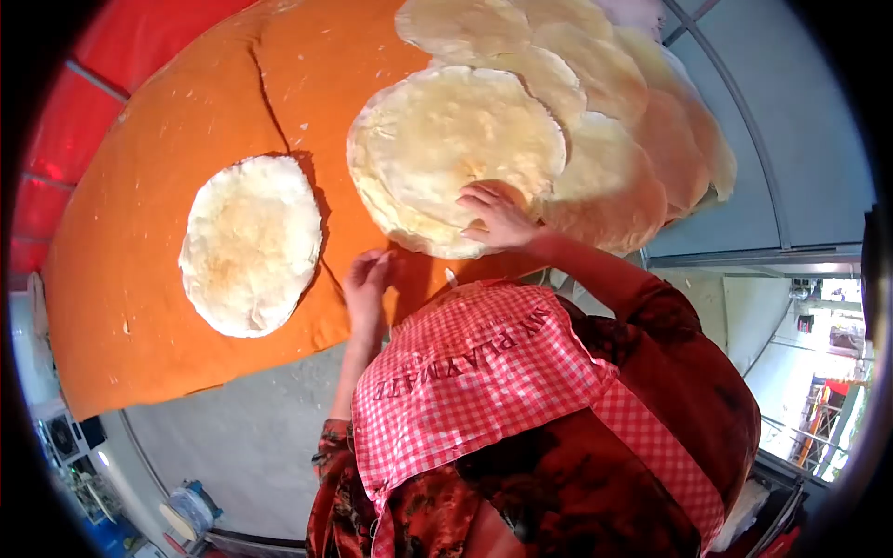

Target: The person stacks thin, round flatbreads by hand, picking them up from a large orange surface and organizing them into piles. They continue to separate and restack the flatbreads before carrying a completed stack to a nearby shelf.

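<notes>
Bright light, fisheye curvature, black corners, overexposed right edge

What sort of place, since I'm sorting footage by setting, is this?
Probably a bakery or kitchen: thin rounds of dough or bread overlap on an orange-covered table, and a checked apron is worn.

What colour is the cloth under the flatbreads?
Orange; the cloth shows best in the head view.

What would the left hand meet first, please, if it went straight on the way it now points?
Probably the near edge of the flatbread under the right hand, though the left hand might pass above it, as depth is unclear.
</notes>
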### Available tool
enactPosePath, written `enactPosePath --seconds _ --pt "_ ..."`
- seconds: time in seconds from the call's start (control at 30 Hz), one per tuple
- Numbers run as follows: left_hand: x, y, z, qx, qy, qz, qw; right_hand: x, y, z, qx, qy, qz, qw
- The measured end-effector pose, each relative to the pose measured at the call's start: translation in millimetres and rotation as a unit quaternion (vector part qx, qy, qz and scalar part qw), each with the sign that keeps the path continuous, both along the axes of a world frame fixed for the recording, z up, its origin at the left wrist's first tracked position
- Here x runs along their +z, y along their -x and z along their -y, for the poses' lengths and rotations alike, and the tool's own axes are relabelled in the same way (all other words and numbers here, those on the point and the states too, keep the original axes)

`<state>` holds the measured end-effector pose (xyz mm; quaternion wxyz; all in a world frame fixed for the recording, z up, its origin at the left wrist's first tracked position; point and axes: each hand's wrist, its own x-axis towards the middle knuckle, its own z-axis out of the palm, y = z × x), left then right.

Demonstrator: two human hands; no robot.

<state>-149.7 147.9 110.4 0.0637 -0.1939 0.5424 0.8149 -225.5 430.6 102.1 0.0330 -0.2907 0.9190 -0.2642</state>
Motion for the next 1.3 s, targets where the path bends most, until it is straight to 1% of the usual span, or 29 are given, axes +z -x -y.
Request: enactPosePath --seconds 0.03,0.07,0.13,0.17,0.2,0.27,0.33,0.43,0.47,0.5,0.53,0.57,0.6,0.63,0.67,0.7,0.73,0.77,0.8,0.83,0.87,0.93,1.03,1.07,1.13,1.17,1.23,1.27,1.3 --pt "6.2 5.1 -21.0 -0.013 -0.023 0.002 1.000 -7.1 -1.2 0.8 -0.015 -0.012 -0.009 1.000" --pt "3.5 12.2 -35.2 -0.019 -0.070 0.007 0.997 -10.5 -2.4 3.3 -0.028 -0.024 -0.017 0.999" --pt "-2.3 27.1 -56.3 -0.017 -0.064 0.004 0.998 -9.9 -7.6 14.6 -0.056 -0.088 -0.022 0.994" --pt "-2.3 33.9 -62.0 -0.005 -0.073 0.025 0.997 -8.8 -11.4 18.3 -0.064 -0.072 -0.023 0.995" --pt "-2.0 39.6 -66.6 0.007 -0.083 0.045 0.996 -11.5 -9.9 20.9 -0.051 -0.100 -0.081 0.990" --pt "-2.3 46.0 -71.3 0.034 -0.097 0.068 0.992 -8.7 -10.6 20.2 -0.052 -0.080 -0.112 0.989" --pt "-3.2 51.3 -71.2 0.065 -0.107 0.070 0.990 -10.5 -1.2 15.1 -0.049 -0.029 -0.074 0.996" --pt "-1.8 66.2 -73.9 0.046 -0.077 0.020 0.996 0.2 6.3 9.4 -0.066 0.027 -0.031 0.997" --pt "-1.3 75.3 -74.0 0.038 -0.100 0.047 0.993 7.3 8.6 7.1 -0.074 0.041 -0.019 0.996" --pt "-0.5 85.2 -74.4 0.031 -0.124 0.074 0.989 12.2 10.1 4.8 -0.059 0.049 -0.016 0.997" --pt "-0.5 91.5 -74.4 0.023 -0.148 0.101 0.984 10.5 9.6 3.5 -0.036 0.060 -0.040 0.997" --pt "0.7 95.7 -75.6 -0.023 -0.210 0.069 0.975 6.4 9.1 2.2 -0.013 0.070 -0.066 0.995" --pt "-6.3 101.3 -75.3 -0.026 -0.212 0.077 0.974 9.7 9.0 2.5 0.011 0.080 -0.094 0.992" --pt "-19.2 107.1 -74.4 -0.030 -0.213 0.087 0.973 12.1 7.0 2.4 0.000 0.063 -0.061 0.996" --pt "-26.2 110.7 -73.8 -0.034 -0.214 0.099 0.971 21.3 4.7 5.3 -0.018 0.061 -0.055 0.996" --pt "-18.0 107.4 -77.3 -0.012 -0.229 0.094 0.969 31.8 2.9 9.6 -0.037 0.060 -0.048 0.996" --pt "-9.8 102.8 -80.4 -0.024 -0.253 0.072 0.964 37.5 3.8 12.9 -0.055 0.059 -0.041 0.996" --pt "-0.2 99.9 -82.6 -0.037 -0.275 0.049 0.959 35.4 9.4 17.8 -0.059 0.079 -0.075 0.992" --pt "4.5 100.1 -83.1 -0.051 -0.297 0.027 0.953 34.1 14.6 20.4 -0.065 0.104 -0.053 0.991" --pt "-7.8 104.1 -78.2 -0.083 -0.312 0.019 0.946 31.6 17.6 23.2 -0.072 0.129 -0.029 0.989" --pt "-14.0 106.3 -77.4 -0.069 -0.272 0.023 0.960 35.1 19.1 27.4 -0.079 0.154 -0.006 0.985" --pt "-24.5 115.6 -76.3 -0.042 -0.190 0.026 0.981 18.6 23.6 33.6 -0.118 0.092 -0.015 0.989" --pt "-5.2 116.1 -80.3 -0.060 -0.084 0.033 0.994 19.2 28.4 45.2 -0.147 0.034 -0.024 0.988" --pt "-7.4 116.8 -81.0 -0.056 -0.072 0.038 0.995 23.1 29.0 48.2 -0.152 0.020 -0.025 0.988" --pt "-12.8 118.5 -80.7 -0.049 -0.048 0.048 0.996 32.9 43.5 51.7 -0.135 -0.033 0.038 0.990" --pt "-9.5 117.8 -81.0 -0.044 -0.056 0.046 0.996 36.0 48.9 53.0 -0.128 -0.060 0.070 0.988" --pt "-2.1 115.8 -83.7 -0.035 -0.073 0.041 0.996 34.0 48.1 54.8 -0.125 -0.065 -0.004 0.990" --pt "-3.1 115.2 -85.1 -0.030 -0.055 0.050 0.997 34.1 49.0 55.8 -0.122 -0.067 -0.041 0.989" --pt "-4.9 114.3 -85.5 -0.024 -0.037 0.059 0.997 57.4 54.2 57.2 -0.184 -0.067 0.075 0.978"
